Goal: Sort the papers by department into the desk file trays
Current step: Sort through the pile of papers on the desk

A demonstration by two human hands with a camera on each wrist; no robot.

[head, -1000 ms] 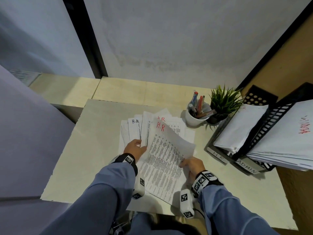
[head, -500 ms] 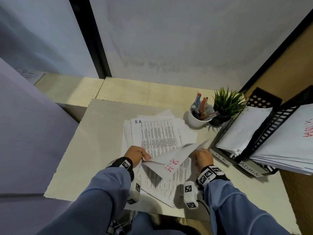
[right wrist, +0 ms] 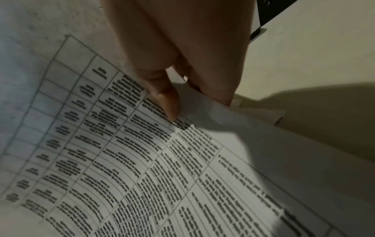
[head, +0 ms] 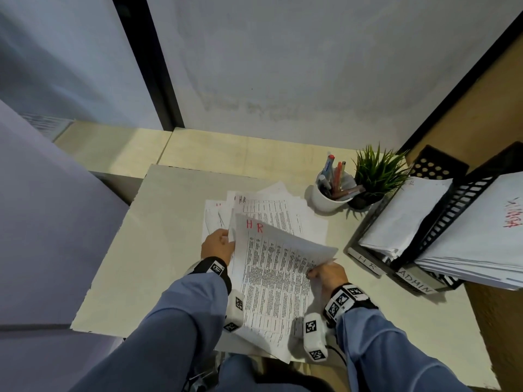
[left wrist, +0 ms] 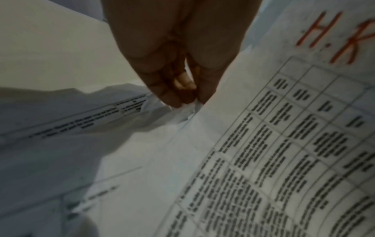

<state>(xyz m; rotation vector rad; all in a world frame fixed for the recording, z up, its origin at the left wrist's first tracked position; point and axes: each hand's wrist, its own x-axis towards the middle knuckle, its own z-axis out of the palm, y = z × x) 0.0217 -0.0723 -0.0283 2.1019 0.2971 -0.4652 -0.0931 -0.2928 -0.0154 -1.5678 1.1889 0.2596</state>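
Note:
A printed sheet marked "HR" in red [head: 271,267] is lifted and bowed between both hands over the loose paper pile [head: 283,210] on the desk. My left hand [head: 218,247] pinches its left edge; in the left wrist view the fingertips [left wrist: 178,99] close on crumpled paper beside the HR sheet [left wrist: 284,144]. My right hand [head: 325,274] pinches the right edge, thumb [right wrist: 168,104] on the printed table. At the right stand two black trays, one labelled HR [head: 366,261] and one labelled ADMIN [head: 414,282], both holding stacks of paper.
A white cup of pens [head: 328,199] and a small green plant [head: 376,174] stand behind the pile, left of the trays. The desk surface [head: 158,250] ends at a grey wall behind and a brown panel on the right.
Half a second ago a sheet hung folded over low between the hands, its HR mark upside down. Now an HR sheet is spread face up, held higher by both hands.

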